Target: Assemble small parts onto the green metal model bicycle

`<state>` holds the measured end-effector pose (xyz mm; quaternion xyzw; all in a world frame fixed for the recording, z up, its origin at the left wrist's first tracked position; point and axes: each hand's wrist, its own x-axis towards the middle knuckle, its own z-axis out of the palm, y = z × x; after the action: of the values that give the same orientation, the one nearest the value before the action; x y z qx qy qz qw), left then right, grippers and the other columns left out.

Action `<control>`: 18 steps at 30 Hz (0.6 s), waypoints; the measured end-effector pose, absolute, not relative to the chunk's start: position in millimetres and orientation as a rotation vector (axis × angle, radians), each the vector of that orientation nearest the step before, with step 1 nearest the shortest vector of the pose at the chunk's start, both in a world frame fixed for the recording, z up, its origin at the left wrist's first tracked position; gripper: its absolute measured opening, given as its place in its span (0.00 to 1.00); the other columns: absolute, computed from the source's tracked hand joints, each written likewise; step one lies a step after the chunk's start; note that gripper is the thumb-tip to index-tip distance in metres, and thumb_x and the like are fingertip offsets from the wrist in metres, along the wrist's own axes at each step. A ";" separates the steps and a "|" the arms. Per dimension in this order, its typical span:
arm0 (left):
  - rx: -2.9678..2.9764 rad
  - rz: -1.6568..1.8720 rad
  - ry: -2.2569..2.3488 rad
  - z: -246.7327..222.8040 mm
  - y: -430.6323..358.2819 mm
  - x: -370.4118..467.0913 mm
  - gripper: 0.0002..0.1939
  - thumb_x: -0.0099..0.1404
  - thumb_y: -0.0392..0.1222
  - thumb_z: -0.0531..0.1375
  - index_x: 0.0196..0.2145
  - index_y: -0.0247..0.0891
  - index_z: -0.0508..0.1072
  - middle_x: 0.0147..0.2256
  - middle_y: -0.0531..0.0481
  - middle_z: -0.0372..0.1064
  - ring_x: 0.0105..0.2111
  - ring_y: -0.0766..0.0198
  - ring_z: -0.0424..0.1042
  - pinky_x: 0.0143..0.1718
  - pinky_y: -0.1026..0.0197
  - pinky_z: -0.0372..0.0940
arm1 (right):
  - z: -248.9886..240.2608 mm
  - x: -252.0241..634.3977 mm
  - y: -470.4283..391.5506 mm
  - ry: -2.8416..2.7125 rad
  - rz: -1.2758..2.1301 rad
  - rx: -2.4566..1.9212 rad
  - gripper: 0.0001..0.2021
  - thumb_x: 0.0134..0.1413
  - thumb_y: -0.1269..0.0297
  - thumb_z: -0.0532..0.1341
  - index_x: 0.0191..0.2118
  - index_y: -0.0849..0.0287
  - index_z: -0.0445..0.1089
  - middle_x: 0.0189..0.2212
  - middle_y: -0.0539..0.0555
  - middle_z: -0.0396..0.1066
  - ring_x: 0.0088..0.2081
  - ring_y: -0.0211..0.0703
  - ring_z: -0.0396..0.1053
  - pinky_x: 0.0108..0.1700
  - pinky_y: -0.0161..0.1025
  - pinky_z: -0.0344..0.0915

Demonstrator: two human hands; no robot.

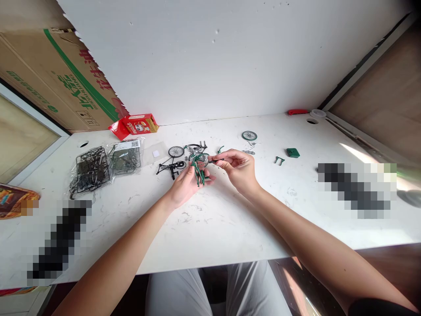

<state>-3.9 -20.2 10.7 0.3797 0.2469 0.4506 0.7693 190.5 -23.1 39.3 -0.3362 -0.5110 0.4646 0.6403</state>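
My left hand (184, 184) holds a green model bicycle frame (198, 172) between its thumb and fingers, above the middle of the table. My right hand (237, 169) pinches a small dark piece (215, 160) at the right side of that frame; its exact shape is too small to make out. Just behind and left of my hands lie a black spoked wheel (176, 152) and black bicycle parts (171, 167). Off to the right are a green-rimmed wheel (249, 135), a small green bracket (279, 160) and a green block (292, 152).
Bagged dark parts (90, 169) and another bag (126, 158) lie on the white table (197, 237) at left. Behind them stand a red box (141, 124) and a large carton (62, 79). A red object (297, 112) sits at the back right, near a white wall (204, 57).
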 end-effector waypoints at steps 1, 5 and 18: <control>0.822 0.978 0.532 10.6 -20.2 -4.3 0.19 0.71 0.56 0.66 0.49 0.38 0.78 0.40 0.45 0.77 0.46 0.50 0.80 0.58 0.42 0.71 | 39.3 190.2 -23.1 -1.146 1.072 -0.761 0.11 0.50 0.55 0.79 0.35 0.52 0.83 0.38 0.55 0.85 0.45 0.53 0.84 0.52 0.51 0.81; 0.811 0.974 0.527 9.6 -19.9 -6.2 0.20 0.70 0.56 0.67 0.50 0.38 0.79 0.42 0.44 0.78 0.49 0.50 0.79 0.60 0.43 0.69 | 37.9 188.7 -23.1 -1.038 1.134 -0.761 0.13 0.46 0.56 0.81 0.36 0.52 0.84 0.38 0.54 0.85 0.42 0.50 0.84 0.51 0.50 0.81; 0.841 0.985 0.563 9.5 -22.8 -6.6 0.21 0.72 0.56 0.65 0.53 0.39 0.79 0.44 0.44 0.78 0.50 0.50 0.78 0.61 0.43 0.69 | 35.4 184.2 -25.3 -0.912 1.224 -0.784 0.18 0.45 0.56 0.81 0.43 0.52 0.83 0.36 0.51 0.85 0.44 0.49 0.83 0.55 0.52 0.79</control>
<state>-6.6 -22.8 9.5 0.3863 0.2587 0.4525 0.7610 184.2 -25.3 35.4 -0.3454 -0.4020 0.5398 0.6539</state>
